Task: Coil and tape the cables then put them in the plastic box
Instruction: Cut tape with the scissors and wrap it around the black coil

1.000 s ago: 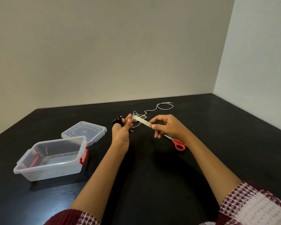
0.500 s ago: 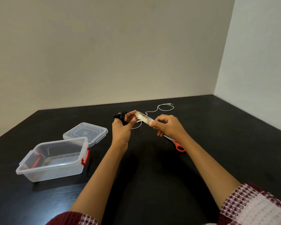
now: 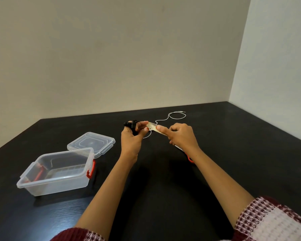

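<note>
Holding a small black cable bundle (image 3: 131, 125) just above the centre of the frame, the left hand (image 3: 130, 141) has its fingers curled round it, and the bundle pokes out the top of the fist. Its thumb and forefinger tips meet one end of a short strip of clear tape (image 3: 153, 127). The right hand (image 3: 182, 136), just to the right, pinches the other end between thumb and index finger, with the other fingers tucked under. So the tape is stretched between the two hands, right beside the bundle. Can't really tell if it's already stuck to the cable, it's too small and see-through.

Both forearms come up from the bottom edge, raised off the black table (image 3: 233, 171), with maroon-and-white sleeves (image 3: 268, 221) low in the frame.

Behind the hands, a thin white cable (image 3: 177, 118) lies loose on the table, looping toward the upper right. Red-handled scissors (image 3: 189, 159) lie under the right wrist, mostly hidden by it.

Lower left sits the clear plastic box (image 3: 59, 185), open, with red latches. Its lid (image 3: 94, 141) lies flat just behind it.
</note>
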